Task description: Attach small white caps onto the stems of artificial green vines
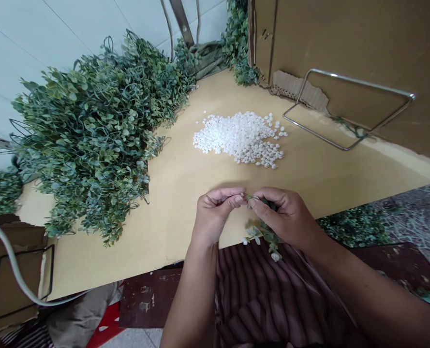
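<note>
My left hand [215, 211] and my right hand [285, 216] meet above the near edge of a pale wooden table [185, 183]. The right hand is closed round a green artificial sprig [264, 236] whose leaves and a white bud hang below the palm. The left hand pinches a tiny white piece [242, 195] against the sprig's tip, between thumb and forefinger. A heap of small white flower pieces [242, 137] lies on the table just beyond my hands.
A big pile of green artificial foliage [95, 135] covers the table's left side. A cardboard box [345, 58] with a bent metal wire frame [348, 111] stands at the back right. More greenery [356, 224] lies on the floor at the right. A white cable [15, 270] runs at the left.
</note>
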